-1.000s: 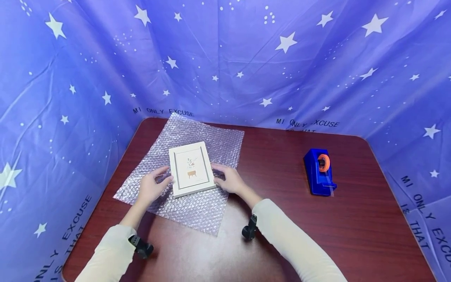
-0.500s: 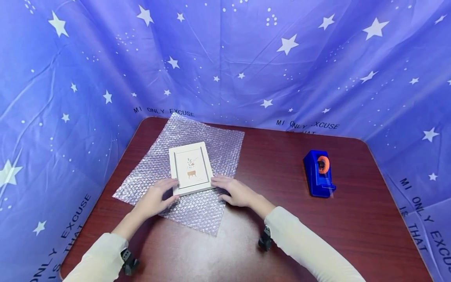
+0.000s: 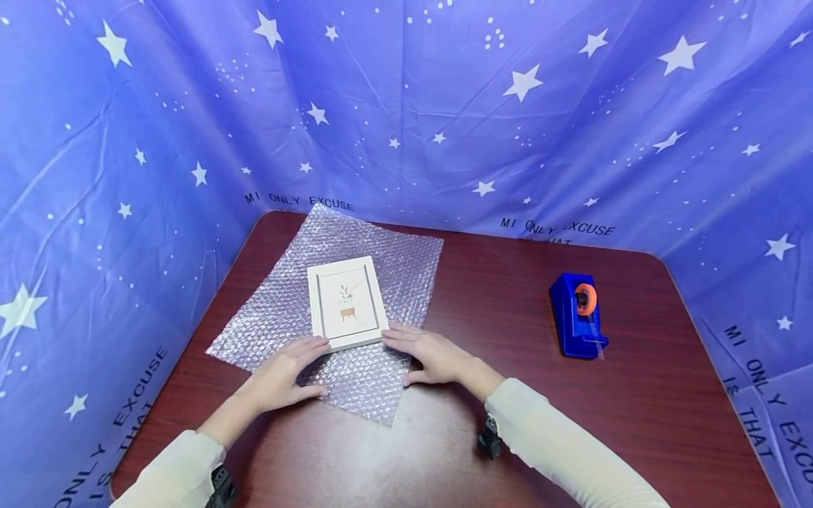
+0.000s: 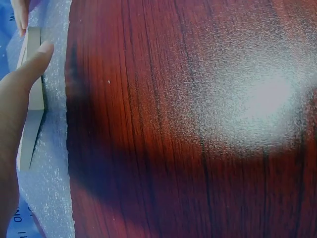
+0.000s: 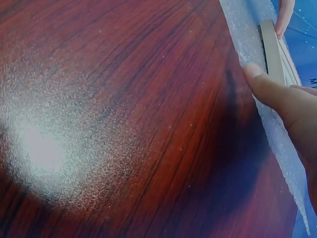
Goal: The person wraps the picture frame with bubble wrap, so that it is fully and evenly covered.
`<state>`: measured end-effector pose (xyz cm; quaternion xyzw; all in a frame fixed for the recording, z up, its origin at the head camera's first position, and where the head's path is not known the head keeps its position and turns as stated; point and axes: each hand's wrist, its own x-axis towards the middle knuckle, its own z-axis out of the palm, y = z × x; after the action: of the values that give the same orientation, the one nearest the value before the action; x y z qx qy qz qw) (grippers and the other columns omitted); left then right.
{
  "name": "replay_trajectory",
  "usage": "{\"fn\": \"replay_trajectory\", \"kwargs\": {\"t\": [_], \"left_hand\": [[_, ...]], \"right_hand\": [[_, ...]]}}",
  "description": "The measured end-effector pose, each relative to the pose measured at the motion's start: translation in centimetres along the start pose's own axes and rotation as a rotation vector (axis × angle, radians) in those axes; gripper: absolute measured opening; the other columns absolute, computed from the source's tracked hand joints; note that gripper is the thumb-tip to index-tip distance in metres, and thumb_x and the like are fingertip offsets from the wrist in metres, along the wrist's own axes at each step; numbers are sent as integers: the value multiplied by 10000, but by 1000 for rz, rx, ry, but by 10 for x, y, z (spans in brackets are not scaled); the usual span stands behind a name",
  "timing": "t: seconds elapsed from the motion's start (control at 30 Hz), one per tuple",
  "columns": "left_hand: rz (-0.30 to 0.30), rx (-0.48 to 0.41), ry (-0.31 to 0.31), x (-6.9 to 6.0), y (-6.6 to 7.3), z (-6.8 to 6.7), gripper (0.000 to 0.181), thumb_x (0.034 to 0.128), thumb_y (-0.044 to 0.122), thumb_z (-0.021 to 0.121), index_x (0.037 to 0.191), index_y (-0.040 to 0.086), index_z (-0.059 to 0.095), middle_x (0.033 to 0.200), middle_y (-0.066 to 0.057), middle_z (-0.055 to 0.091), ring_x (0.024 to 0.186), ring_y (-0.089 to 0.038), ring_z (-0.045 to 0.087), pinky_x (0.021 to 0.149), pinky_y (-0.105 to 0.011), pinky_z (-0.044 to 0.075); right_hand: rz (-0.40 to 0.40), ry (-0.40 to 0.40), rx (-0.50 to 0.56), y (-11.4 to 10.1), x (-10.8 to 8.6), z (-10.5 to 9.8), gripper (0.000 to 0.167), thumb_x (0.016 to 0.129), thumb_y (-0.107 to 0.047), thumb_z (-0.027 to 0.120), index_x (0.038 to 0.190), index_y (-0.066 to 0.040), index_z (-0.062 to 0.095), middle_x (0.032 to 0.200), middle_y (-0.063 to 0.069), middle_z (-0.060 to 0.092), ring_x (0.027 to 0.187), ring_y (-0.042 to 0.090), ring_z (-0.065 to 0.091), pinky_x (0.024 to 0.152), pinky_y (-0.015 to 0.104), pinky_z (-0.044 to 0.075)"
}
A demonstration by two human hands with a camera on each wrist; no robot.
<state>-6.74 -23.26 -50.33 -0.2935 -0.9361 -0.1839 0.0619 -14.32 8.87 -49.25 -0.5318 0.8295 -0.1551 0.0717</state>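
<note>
A white picture frame (image 3: 347, 296) with a potted plant drawing lies face up on a sheet of bubble wrap (image 3: 368, 395). My left hand (image 3: 279, 374) rests its fingertips on the frame's near left corner, the thumb spread apart over the bubble wrap. At the near right corner, the straight fingers of my right hand (image 3: 438, 358) touch the frame, with its thumb low by the wrap's edge. In the left wrist view the frame's near side (image 4: 35, 94) stands beyond the thumb. The right wrist view shows the frame (image 5: 272, 52) past the right thumb.
A blue tape dispenser (image 3: 576, 317) with an orange roll of tape (image 3: 587, 299) stands on the right side of the dark red wooden table (image 3: 495, 296). A blue curtain (image 3: 406, 106) with white stars hangs around the back and sides.
Both hands have slid from the frame's sides toward its near corners, and their fingers have straightened. The frame stays in nearly the same place on the bubble wrap.
</note>
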Motion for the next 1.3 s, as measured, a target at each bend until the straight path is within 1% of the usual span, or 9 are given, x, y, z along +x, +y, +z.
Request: {"fn": "replay_trajectory", "kwargs": {"t": [0.2,0.33,0.5,0.67,0.8,0.9,1.07,1.2,1.3], "left_hand": [[-3,-1,-8,-1,0,1,763,699,484,801,1293,50,596,1333,-127,609,1260,-316,556,1076,-505,426],[2,4,-5,-2,-1,2,768,697,479,803,1291,39,596,1327,-131,614,1251,-319,563,1072,-505,427],[12,9,-15,-1,-2,1,800,693,509,796,1303,35,587,1336,-131,609,1252,-313,564,1077,-499,425],[27,10,-4,-1,-3,1,833,665,532,804,1296,31,592,1326,-136,615,1244,-315,570,1071,-501,428],[25,8,-15,0,-3,0,882,647,588,792,1311,46,584,1340,-129,607,1256,-310,562,1085,-494,411],[12,10,-38,1,-4,-1,911,644,631,772,1329,64,573,1359,-111,597,1273,-294,552,1106,-487,392],[3,6,-41,1,-5,-1,903,635,630,780,1317,71,585,1346,-96,609,1268,-275,561,1118,-483,383],[-12,3,-10,3,-2,-1,837,644,590,793,1273,65,619,1298,-87,644,1235,-266,588,1118,-474,377],[-19,-3,37,5,0,-2,710,684,509,798,1210,52,660,1229,-90,684,1176,-269,627,1099,-480,393]], "right_hand": [[-17,9,-14,-1,0,3,696,752,-7,678,1411,4,453,1499,149,441,1427,336,365,1172,465,326],[-20,27,-38,-1,0,7,696,750,-18,688,1408,-5,461,1502,139,440,1421,325,379,1172,448,331],[-34,75,-74,-1,0,12,619,778,-35,660,1375,4,498,1483,149,462,1402,328,409,1155,459,356],[-27,138,-64,0,3,15,387,880,-93,627,1262,-33,617,1431,132,528,1365,316,462,1136,465,380],[-9,226,13,1,7,15,229,918,-119,611,1115,-50,705,1329,138,617,1287,324,545,1098,470,421],[20,294,79,1,11,14,210,915,-110,610,1078,-33,718,1235,146,673,1206,319,609,1057,459,461],[86,418,138,3,18,16,157,904,-90,622,1000,-38,734,1030,95,748,1005,230,708,929,352,552],[193,466,252,6,24,18,133,919,-108,614,952,-61,734,942,63,764,919,180,729,852,293,579],[276,481,319,8,29,20,141,920,-123,617,967,-56,732,946,78,763,911,188,728,843,302,581]]}}
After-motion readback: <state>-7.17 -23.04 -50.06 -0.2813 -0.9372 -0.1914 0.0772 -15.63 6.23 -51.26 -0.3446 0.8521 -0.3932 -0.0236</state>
